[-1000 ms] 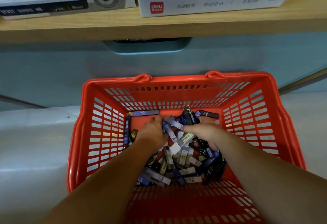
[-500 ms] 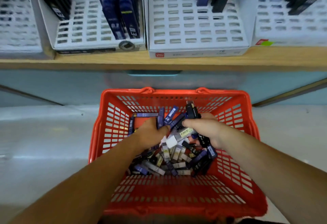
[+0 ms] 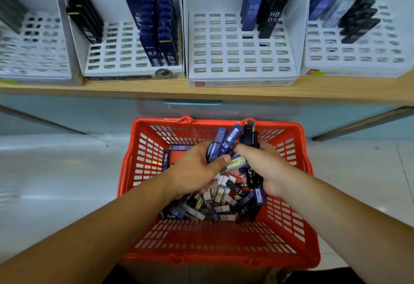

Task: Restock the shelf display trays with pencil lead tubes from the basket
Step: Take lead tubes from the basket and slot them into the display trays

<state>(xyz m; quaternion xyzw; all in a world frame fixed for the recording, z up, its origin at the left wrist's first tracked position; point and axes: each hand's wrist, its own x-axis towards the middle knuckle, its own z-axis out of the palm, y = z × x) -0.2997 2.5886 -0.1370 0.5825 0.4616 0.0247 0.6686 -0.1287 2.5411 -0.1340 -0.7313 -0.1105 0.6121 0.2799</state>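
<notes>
The left hand has its grip curled tight round a bunch of blue tubes. The right hand has its grip curled round some black tubes, and both bunches are just above the pile of tubes in the red basket. To do this well, I think the hands should hold snug so none slip, lift up to the shelf, and read each mark, so 03 goes in the 03 tray and HB 05 goes in the HB 05 tray.
</notes>
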